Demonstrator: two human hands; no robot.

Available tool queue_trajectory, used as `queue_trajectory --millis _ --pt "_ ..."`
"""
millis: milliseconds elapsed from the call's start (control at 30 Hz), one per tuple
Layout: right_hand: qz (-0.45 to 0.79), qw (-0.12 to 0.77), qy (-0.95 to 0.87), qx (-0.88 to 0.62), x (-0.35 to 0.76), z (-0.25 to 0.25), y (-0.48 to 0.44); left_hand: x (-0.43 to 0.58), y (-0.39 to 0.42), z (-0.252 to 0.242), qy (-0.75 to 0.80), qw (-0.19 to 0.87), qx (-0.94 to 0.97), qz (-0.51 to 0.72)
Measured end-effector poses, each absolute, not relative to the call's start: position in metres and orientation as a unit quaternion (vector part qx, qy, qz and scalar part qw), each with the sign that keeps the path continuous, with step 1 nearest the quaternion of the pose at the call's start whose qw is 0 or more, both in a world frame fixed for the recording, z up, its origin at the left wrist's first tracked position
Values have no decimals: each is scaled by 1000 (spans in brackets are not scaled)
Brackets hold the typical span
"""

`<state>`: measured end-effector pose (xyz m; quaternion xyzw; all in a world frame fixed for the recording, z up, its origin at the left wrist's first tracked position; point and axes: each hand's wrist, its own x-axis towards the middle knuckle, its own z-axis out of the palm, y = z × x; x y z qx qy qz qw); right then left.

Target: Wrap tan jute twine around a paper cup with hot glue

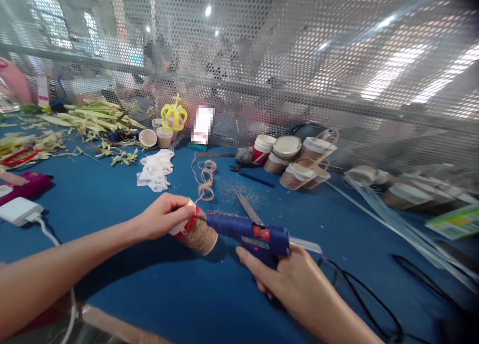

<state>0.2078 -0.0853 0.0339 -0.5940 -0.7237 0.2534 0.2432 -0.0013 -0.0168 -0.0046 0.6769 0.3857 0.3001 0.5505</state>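
My left hand [167, 215] is closed around a red and white cup [200, 237], which lies tilted and is partly wound with brown twine. A loose tail of that twine [207, 177] runs from the cup back across the table. In my right hand [279, 274] is a blue hot glue gun [243, 230] with a red light on its side and a clear glue stick out of its back. Its nozzle meets the cup's side near my left thumb; whether glue is coming out is too small to tell.
Behind are a white crumpled cloth [156, 168], scissors [249, 207], pliers [252, 176] and several twine-wrapped cups [297, 174]. Clear glue sticks [396, 229] and a black cord [359, 289] lie right. Dried husks [93, 117], a yellow crown [174, 115] and a white charger [20, 211] are left. A perforated metal screen [232, 60] borders the back.
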Motion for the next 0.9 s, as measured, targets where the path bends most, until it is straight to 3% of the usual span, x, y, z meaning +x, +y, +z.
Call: queue_trajectory --millis 167,367,900 --pt "235 256 -737 -580 210 34 -84 -1 -16 -6 381 550 681 297" --pt "124 266 -797 -528 209 34 -91 0 -17 -2 385 560 672 295" --pt "147 252 -815 -500 216 9 -103 3 -17 -1 421 553 644 319"
